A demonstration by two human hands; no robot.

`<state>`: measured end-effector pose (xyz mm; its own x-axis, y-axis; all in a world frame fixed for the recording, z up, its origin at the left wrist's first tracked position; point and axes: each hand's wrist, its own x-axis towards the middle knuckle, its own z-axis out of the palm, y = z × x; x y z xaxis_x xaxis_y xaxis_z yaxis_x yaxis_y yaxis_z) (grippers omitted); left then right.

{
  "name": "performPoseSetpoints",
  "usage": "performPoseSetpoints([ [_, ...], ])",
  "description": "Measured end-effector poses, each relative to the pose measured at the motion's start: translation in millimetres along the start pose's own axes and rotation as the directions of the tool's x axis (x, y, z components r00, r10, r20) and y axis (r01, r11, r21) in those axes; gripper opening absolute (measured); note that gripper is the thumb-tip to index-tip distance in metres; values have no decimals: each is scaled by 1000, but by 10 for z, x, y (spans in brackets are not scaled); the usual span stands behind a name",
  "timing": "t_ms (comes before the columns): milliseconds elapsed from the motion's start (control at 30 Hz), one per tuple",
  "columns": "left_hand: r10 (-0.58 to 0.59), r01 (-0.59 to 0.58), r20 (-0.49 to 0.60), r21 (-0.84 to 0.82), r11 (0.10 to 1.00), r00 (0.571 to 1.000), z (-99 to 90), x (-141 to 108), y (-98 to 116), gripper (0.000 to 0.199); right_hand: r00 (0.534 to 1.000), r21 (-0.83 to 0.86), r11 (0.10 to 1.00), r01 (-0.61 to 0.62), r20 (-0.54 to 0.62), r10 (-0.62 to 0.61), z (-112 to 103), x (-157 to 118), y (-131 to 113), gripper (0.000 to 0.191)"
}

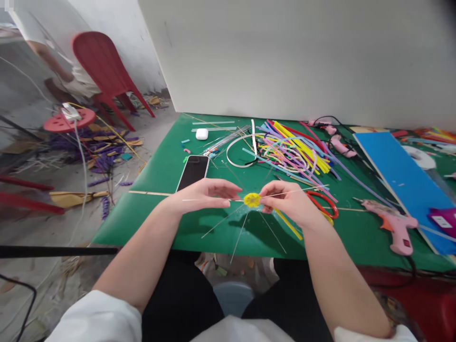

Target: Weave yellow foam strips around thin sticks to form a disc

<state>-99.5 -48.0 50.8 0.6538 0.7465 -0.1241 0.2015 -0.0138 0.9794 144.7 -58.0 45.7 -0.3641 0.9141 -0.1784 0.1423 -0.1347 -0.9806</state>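
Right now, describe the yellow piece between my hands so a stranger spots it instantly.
Find the green tabletop. Above its front half, between the bare left hand and bare right hand, is a small, round yellow disc. Unlike the long yellow strips nearby, it has thin pale rods radiating like spokes.

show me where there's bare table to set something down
The green tabletop is bare left of the smartphone, out to the table's left edge, and at front right between the red-handled scissors and the nearer pink glue gun. It is crowded beyond the yellow disc, where coloured strips lie heaped.
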Motion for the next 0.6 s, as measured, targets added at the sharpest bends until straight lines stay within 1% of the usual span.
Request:
performPoseSetpoints([
  [67,6,-5,37,-16,1000,999,102,69,-42,44,997,40,998,-38,65,36,36,31,36,17],
  [100,10,-10,29,-12,1000,1000,162,102,-65,44,995,53,997,-49,87,45,50,43,55,17],
  [133,14,-14,-1,-2,1000,1000,222,136,-93,43,994,65,996,-54,95,48,62,53,73,17],
  [200,28,-28,-125,4,1000,992,336,200,-160,37,995,85,995,-53,91,45,78,72,105,19],
  [267,29,-36,-262,-20,999,965,423,256,-233,31,997,100,994,-40,72,33,88,90,128,20],
  [300,28,-44,-312,-43,998,950,453,280,-266,29,998,104,994,-31,63,24,90,97,135,20],
  [367,24,-66,-379,-97,993,925,486,315,-312,26,999,100,995,-16,50,11,89,104,141,21],
  [433,26,-96,-420,-147,985,907,497,336,-333,23,1000,70,998,0,30,-2,85,102,136,22],
  [600,3,-119,-493,-204,972,870,514,357,-327,21,998,-94,994,57,-16,-59,85,91,118,25],
])
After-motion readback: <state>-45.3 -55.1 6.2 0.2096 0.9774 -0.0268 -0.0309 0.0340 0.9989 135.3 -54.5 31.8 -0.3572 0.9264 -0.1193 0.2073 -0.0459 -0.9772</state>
